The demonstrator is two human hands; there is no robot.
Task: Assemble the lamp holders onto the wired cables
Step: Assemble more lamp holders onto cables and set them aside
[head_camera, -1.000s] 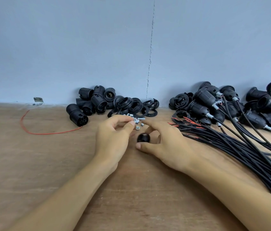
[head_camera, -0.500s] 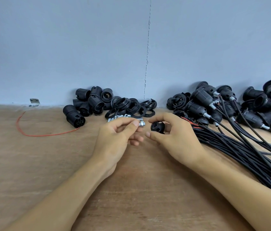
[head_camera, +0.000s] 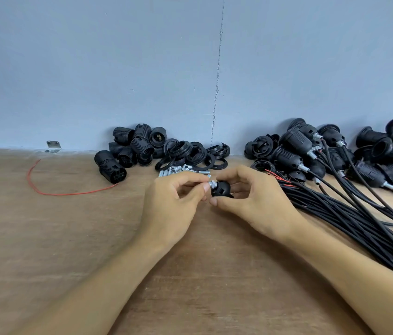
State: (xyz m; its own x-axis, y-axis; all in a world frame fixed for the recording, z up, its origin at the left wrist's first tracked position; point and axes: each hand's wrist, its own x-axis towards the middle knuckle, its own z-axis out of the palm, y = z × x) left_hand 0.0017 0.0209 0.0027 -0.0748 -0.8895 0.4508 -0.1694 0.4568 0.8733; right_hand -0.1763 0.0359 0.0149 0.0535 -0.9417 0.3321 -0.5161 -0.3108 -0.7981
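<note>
Pinching one threaded metal tube [head_camera: 212,183], left hand [head_camera: 173,201] meets one black cap [head_camera: 221,189] in right hand [head_camera: 256,201].

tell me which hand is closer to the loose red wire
Left. The left hand is to the right of the red wire; the right hand lies farther right, beyond the left.

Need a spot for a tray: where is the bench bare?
Bare: the wide stretch left of the left hand, nearer than the red wire; a small wedge nearer than the right hand. Crowded: the wall edge with black holder parts, the right side under cables.
</note>
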